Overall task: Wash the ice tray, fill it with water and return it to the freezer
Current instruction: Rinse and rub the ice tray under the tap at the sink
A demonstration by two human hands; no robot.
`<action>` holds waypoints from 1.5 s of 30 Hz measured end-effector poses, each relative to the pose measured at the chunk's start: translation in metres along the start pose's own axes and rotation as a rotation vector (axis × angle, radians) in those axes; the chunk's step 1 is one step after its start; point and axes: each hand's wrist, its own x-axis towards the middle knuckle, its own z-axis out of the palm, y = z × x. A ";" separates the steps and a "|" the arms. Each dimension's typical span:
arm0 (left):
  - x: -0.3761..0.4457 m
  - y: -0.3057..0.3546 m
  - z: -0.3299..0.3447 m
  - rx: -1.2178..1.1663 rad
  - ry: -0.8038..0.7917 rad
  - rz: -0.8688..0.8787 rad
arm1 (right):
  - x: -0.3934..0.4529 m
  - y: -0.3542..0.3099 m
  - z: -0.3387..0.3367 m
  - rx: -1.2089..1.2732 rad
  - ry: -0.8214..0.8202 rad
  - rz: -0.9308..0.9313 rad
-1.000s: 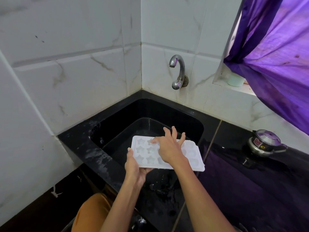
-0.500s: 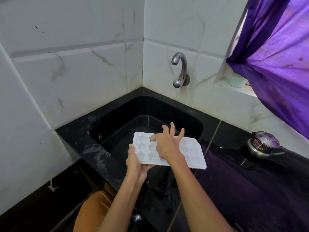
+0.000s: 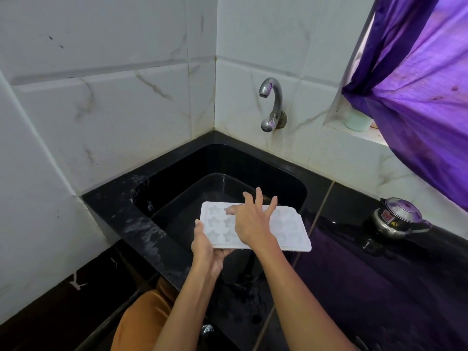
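On the far left is a white tiled wall [image 3: 101,110] with thin grey lines in it. Below it sits a black sink [image 3: 157,188], set into the corner of a shiny black counter [image 3: 379,287]. The left hand [image 3: 205,247] comes up from the bottom and holds the left end of the ice tray [image 3: 291,231]. Its thumb lies on the tray's edge and its fingers are curled under the tray, so this grip is closed on the tray. The tray is white, with star-shaped holes. It is held up flat over the near side of the sink, with its right end over the counter edge. The right hand [image 3: 253,221] rests on top of the tray, near the middle. Its fingers are spread out and mostly straight, and one fingertip touches a star hole, so this grip is open and has hold of nothing. Above the sink, a curved silver tap [image 3: 272,102] sticks out of the back wall, and no water can be seen coming from it. To the right, a small pale cup [image 3: 358,120] stands on a window ledge. A purple curtain [image 3: 417,97] hangs over that corner. Under it, a small steel pot with a lid [image 3: 397,216] sits on the counter, well apart from the tray.
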 end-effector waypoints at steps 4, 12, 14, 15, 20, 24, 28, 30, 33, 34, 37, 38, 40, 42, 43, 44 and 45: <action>-0.001 0.000 -0.003 0.006 -0.006 -0.012 | 0.002 -0.002 -0.001 0.042 0.011 0.012; -0.004 0.004 -0.007 0.007 -0.014 -0.009 | 0.006 -0.018 0.002 0.084 0.046 -0.073; -0.004 0.005 -0.007 0.008 -0.011 -0.004 | 0.006 -0.022 0.003 0.040 0.015 -0.094; -0.004 0.005 -0.007 0.006 -0.006 -0.001 | 0.006 -0.023 0.004 0.021 0.002 -0.106; -0.004 0.005 -0.005 0.024 0.001 0.015 | 0.007 -0.027 0.003 -0.028 0.005 -0.120; -0.005 0.004 -0.003 0.033 0.007 0.022 | 0.007 -0.028 0.003 -0.039 0.010 -0.119; -0.005 0.005 -0.004 0.035 0.016 0.024 | 0.008 -0.030 0.005 -0.026 0.002 -0.128; -0.005 0.005 -0.005 0.042 0.024 0.018 | 0.009 -0.030 0.006 -0.005 -0.006 -0.122; -0.005 0.006 -0.005 0.039 0.020 0.023 | 0.009 -0.029 0.006 0.045 -0.021 -0.122; -0.005 0.007 -0.005 0.035 0.018 0.025 | 0.008 -0.028 0.004 0.083 -0.031 -0.128; -0.004 0.013 -0.008 0.019 0.004 0.026 | 0.003 -0.019 -0.009 0.221 0.004 -0.108; -0.003 0.015 -0.009 0.013 0.002 0.024 | 0.002 -0.012 -0.015 0.233 0.050 -0.084; -0.001 0.019 -0.013 0.009 0.000 0.031 | -0.001 0.005 -0.025 0.205 0.143 -0.002; 0.000 0.024 -0.016 0.012 -0.010 0.049 | -0.007 0.026 -0.032 0.177 0.183 0.111; 0.001 0.027 -0.018 0.008 -0.017 0.055 | -0.010 0.036 -0.034 0.167 0.185 0.170; 0.002 0.030 -0.019 0.003 -0.021 0.058 | -0.014 0.044 -0.036 0.156 0.180 0.223; 0.003 0.031 -0.020 -0.001 -0.023 0.058 | -0.017 0.050 -0.036 0.145 0.170 0.267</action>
